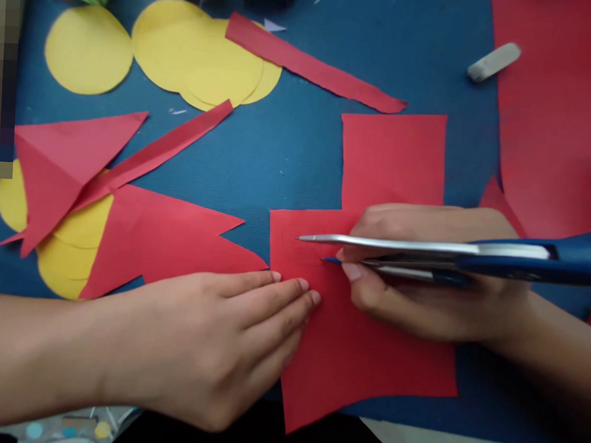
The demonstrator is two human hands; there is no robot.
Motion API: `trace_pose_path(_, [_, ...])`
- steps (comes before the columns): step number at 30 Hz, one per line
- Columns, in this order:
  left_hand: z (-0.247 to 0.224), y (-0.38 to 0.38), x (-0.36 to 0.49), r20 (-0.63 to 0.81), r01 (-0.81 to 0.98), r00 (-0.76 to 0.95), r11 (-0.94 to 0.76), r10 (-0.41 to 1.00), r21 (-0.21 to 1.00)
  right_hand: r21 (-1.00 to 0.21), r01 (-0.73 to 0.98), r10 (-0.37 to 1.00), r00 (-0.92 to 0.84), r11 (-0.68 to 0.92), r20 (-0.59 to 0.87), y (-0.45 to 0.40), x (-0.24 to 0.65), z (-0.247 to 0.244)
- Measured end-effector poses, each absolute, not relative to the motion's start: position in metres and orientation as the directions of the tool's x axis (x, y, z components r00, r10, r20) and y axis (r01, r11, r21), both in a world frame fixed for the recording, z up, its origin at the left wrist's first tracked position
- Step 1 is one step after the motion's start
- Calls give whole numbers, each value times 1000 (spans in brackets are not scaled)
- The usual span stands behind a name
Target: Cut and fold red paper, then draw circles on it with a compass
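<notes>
I'm gripping the compass [387, 243] in my right hand [433, 309], its tips pointing left over the red paper [367, 375] at lower centre. My left hand [216, 342] is resting flat, fingers straight, across the paper's left edge; yellow circles [90, 49] are lying upper left.

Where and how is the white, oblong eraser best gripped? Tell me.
Pinch the white, oblong eraser at its middle, across its long sides, probably from above: it lies slanted with nothing on top, and its upper-right end overlaps the large red paper sheet, which a sideways approach might drag.
</notes>
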State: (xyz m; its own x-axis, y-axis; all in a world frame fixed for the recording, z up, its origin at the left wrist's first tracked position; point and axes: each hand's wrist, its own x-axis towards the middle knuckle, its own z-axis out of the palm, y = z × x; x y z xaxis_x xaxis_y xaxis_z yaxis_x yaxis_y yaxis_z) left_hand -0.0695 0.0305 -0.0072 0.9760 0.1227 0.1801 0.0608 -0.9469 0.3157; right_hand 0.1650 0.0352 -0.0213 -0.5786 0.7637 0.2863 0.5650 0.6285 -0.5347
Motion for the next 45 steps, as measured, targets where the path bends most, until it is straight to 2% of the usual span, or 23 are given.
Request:
trace_pose_path(9, [-7,30,-69,178,79,974,-943,142,324,-644,551,817,-534,532,217,35,162,-13])
trace_pose_path(12, [-7,30,-69,186,69,973,-945,134,319,-586,528,746,-631,615,214,35,162,-18])
trace_pose_path(15, [-8,30,-70,192,65,973,-946,132,319,-534,544,732,-640,647,234,36,161,-20])
trace_pose_path(21, [-9,31,-71,175,56,978,-948,115,312,-536,532,706,-685,655,183,38,159,-17])
trace_pose_path(26, [-8,31,-70,177,56,978,-951,114,305,-533,524,711,-663,664,235,37,160,-19])
trace_pose_path(32, [-8,31,-70,181,54,977,-950,114,307,-546,513,691,-700,663,181,38,161,-16])
trace_pose_path(35, [-9,31,-70,184,58,976,-950,118,306,-527,510,684,-700,680,205,38,161,-17])
trace_pose_path(39, [-8,31,-71,185,51,976,-949,113,310,-496,532,702,-664,686,259,37,160,-20])
trace_pose_path(45, [-7,30,-69,208,73,967,-942,148,328,-522,556,731,-646,647,218,35,162,-14])
